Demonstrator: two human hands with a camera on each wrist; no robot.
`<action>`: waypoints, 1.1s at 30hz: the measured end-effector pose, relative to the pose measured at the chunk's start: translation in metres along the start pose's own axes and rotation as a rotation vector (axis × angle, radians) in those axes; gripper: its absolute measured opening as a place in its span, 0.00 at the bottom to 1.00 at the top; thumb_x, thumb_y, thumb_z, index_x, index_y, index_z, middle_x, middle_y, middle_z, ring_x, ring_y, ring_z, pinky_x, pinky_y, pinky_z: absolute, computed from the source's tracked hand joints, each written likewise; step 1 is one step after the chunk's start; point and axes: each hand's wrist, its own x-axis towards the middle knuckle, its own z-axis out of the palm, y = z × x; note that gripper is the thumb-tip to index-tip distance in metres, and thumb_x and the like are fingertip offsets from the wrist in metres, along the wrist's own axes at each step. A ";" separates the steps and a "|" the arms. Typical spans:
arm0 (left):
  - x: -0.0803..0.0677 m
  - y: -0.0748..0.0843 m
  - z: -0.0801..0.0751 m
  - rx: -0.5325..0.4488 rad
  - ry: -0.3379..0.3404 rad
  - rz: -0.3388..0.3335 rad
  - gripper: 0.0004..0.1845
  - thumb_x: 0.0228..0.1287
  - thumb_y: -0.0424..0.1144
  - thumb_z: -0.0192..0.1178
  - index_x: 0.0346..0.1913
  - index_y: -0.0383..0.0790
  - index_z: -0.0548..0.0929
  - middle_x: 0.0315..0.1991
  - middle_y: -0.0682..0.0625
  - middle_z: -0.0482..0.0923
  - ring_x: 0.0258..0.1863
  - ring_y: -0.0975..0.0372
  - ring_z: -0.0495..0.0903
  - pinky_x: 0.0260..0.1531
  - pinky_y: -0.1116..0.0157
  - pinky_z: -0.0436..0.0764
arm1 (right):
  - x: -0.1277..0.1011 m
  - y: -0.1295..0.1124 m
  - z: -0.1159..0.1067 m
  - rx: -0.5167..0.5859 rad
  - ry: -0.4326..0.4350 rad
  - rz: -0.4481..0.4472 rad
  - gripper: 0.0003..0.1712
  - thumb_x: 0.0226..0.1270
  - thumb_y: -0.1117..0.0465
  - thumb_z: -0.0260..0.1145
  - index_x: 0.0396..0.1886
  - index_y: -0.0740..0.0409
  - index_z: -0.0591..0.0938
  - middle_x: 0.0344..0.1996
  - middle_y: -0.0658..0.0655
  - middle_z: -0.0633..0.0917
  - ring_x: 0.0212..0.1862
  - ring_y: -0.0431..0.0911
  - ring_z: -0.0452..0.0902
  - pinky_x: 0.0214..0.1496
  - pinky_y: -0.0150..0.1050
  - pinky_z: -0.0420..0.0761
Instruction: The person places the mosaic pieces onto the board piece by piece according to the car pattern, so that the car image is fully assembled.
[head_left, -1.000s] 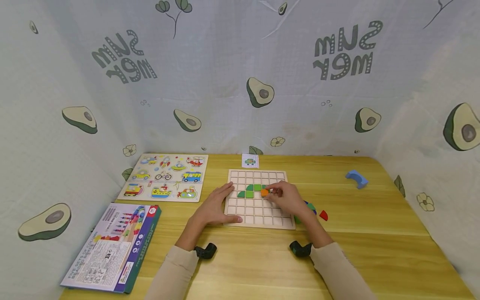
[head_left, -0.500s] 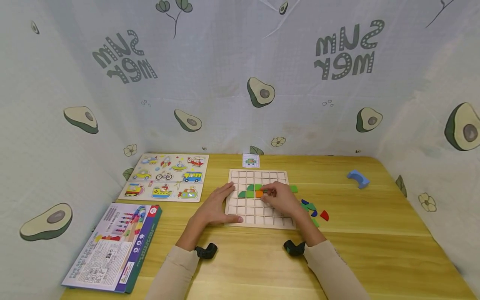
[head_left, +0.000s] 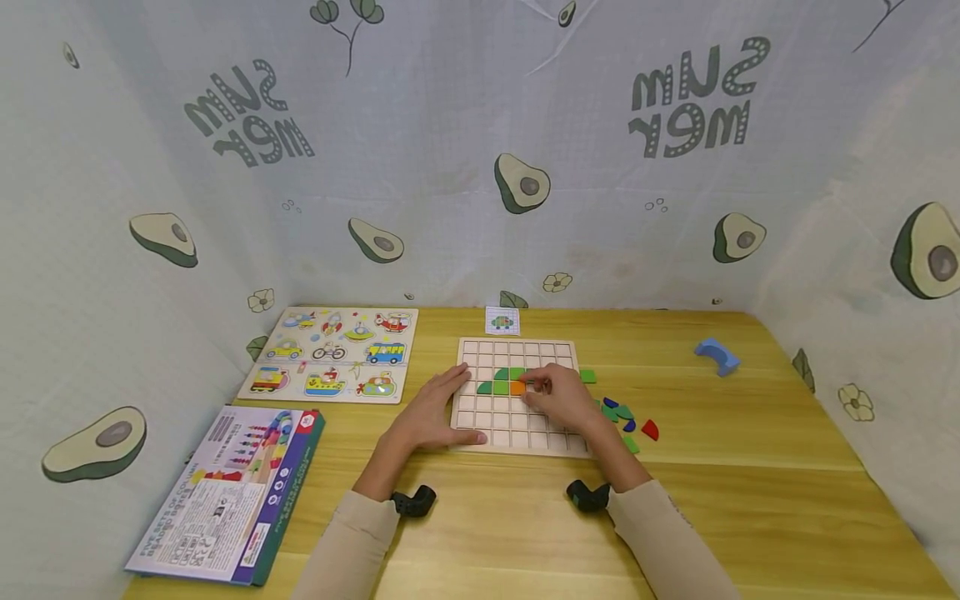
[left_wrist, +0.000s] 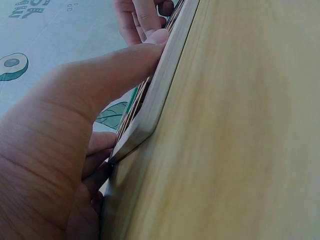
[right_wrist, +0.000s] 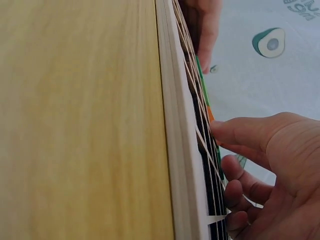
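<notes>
- While the left hand (head_left: 429, 410) lies flat with straight fingers on the left edge of the pale wooden grid board (head_left: 517, 432), its thumb runs along the board's near rim.
- Just apart from it, the right hand (head_left: 564, 397) rests over the board's middle, its fingertips (right_wrist: 218, 129) pressing a small orange square tile (head_left: 517, 387) into a cell.
- That orange tile sits touching the green tiles (head_left: 501, 382) already laid in the grid.
- Loose green, blue and red pieces (head_left: 626, 419) lie on the yellow wooden table (head_left: 750, 467), just right of the board.
- A small picture card (head_left: 502, 320) stands behind the board.
- Farther left lie a vehicle puzzle board (head_left: 333, 353) and a purple-edged toy box (head_left: 225, 496); a blue arch block (head_left: 717, 356) sits well to the right.
</notes>
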 end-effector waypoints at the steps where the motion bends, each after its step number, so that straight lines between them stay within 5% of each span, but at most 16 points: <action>1: 0.000 0.000 0.000 0.002 0.000 0.001 0.61 0.49 0.70 0.72 0.81 0.44 0.60 0.84 0.52 0.52 0.82 0.48 0.53 0.79 0.44 0.60 | 0.000 0.000 0.000 0.000 -0.001 -0.001 0.16 0.67 0.63 0.71 0.54 0.57 0.89 0.34 0.55 0.80 0.31 0.45 0.67 0.34 0.37 0.68; 15: -0.002 0.002 -0.002 -0.009 -0.023 -0.017 0.61 0.49 0.69 0.72 0.82 0.45 0.59 0.84 0.52 0.51 0.83 0.48 0.52 0.78 0.43 0.61 | -0.007 0.002 -0.010 0.062 0.005 -0.011 0.15 0.70 0.62 0.70 0.54 0.60 0.89 0.38 0.57 0.83 0.36 0.46 0.71 0.38 0.35 0.72; 33: -0.002 0.003 -0.001 -0.009 -0.017 -0.009 0.61 0.49 0.70 0.72 0.82 0.45 0.60 0.84 0.53 0.51 0.83 0.48 0.52 0.79 0.43 0.59 | -0.038 0.030 -0.055 -0.012 0.092 -0.020 0.21 0.68 0.56 0.73 0.55 0.64 0.86 0.35 0.56 0.82 0.34 0.46 0.71 0.35 0.36 0.74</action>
